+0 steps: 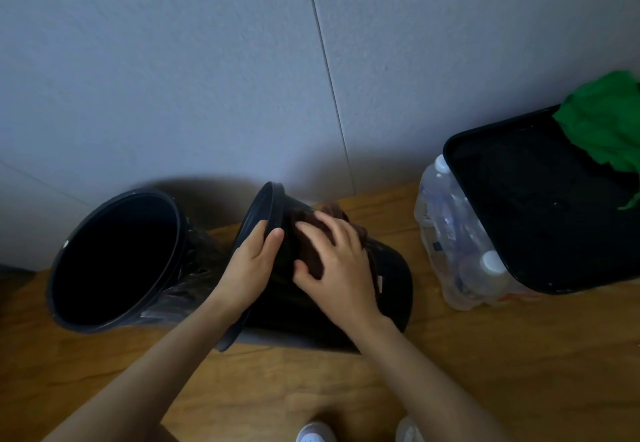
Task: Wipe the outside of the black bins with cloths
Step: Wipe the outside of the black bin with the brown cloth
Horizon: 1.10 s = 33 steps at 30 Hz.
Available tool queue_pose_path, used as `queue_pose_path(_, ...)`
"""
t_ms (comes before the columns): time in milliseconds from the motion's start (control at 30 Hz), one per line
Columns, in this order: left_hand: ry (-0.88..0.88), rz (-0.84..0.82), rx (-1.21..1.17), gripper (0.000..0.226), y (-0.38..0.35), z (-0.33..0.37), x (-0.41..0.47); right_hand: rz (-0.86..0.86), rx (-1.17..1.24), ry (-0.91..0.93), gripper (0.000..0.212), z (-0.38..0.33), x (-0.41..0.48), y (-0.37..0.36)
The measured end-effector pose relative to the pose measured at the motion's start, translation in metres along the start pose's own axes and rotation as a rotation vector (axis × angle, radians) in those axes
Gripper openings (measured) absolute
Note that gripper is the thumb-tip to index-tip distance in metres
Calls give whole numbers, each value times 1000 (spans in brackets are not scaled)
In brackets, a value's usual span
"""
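A round black bin lies tilted on its side on the wooden floor, its opening turned left. My left hand grips its rim, thumb over the edge. My right hand presses a dark brown cloth against the bin's outer wall just behind the rim, fingers spread and curled over the cloth. A second round black bin stands to the left, tilted, with a clear plastic liner bunched around its outside.
A grey wall rises directly behind the bins. At the right, a pack of plastic water bottles sits against a black rectangular bin holding a green cloth. My white shoes show at the bottom edge.
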<state>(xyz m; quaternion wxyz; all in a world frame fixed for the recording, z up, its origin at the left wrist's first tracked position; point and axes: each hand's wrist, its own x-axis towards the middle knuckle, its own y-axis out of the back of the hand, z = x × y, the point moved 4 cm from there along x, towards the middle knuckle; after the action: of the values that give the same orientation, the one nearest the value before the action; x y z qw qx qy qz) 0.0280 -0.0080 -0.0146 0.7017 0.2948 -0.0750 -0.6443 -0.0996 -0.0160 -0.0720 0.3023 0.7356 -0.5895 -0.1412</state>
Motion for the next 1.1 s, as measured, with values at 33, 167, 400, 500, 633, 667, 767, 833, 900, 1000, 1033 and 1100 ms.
queue_pose_path(33, 18, 2, -8, 32, 2, -1, 1, -21, 8, -74, 47, 20, -3, 2)
queue_pose_path(167, 61, 24, -18, 32, 8, -6, 4, -77, -28, -432, 39, 103, -22, 17)
queue_pose_path(400, 36, -13, -13, 32, 10, -6, -2, -69, -116, -477, 41, 100, -24, 21)
queue_pose_path(500, 17, -50, -6, 37, 6, -5, -6, 10, -44, -286, 46, 45, -19, 14)
queue_pose_path(633, -42, -78, 9, 28, 2, -2, -8, 85, 18, -24, 50, -20, -2, 4)
queue_pose_path(667, -47, -81, 5, 27, 2, -2, -8, 85, 29, 6, 50, -28, 3, 2)
queue_pose_path(767, -43, -85, -32, 25, 5, -2, -6, 37, 75, 19, 45, -25, 14, 0)
queue_pose_path(833, -33, -97, -50, 26, 6, -3, -6, 19, 82, -19, 41, -9, 22, 1)
queue_pose_path(900, -17, -81, -41, 29, 8, -5, -7, -29, 81, -156, 37, 18, 27, 4)
queue_pose_path(1000, -17, -66, 5, 32, 11, -6, -6, -90, 42, -421, 34, 66, 18, 10)
queue_pose_path(1033, -21, -71, 13, 32, 11, -5, -5, -81, 29, -489, 34, 77, 12, 13)
queue_pose_path(1100, -33, -93, 22, 33, 8, -4, -6, -54, 13, -577, 34, 88, 0, 16)
